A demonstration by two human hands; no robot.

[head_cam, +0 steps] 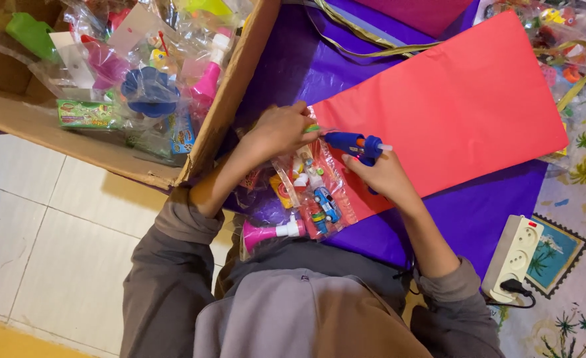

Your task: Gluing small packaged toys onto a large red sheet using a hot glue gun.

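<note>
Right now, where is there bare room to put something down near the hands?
Free: the red sheet beyond the right hand and glue gun; the purple sheet toward the power strip. Crowded: toy packets under the left hand, and the cardboard box.

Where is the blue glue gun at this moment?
In the head view, the glue gun is in the right hand, at the lower left edge of the red sheet, just above the toy packet.

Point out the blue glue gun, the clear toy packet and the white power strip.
blue glue gun (354, 143), head view, on its barrel.
clear toy packet (314, 193), head view, on its middle.
white power strip (514, 255), head view, on its top face.
</note>
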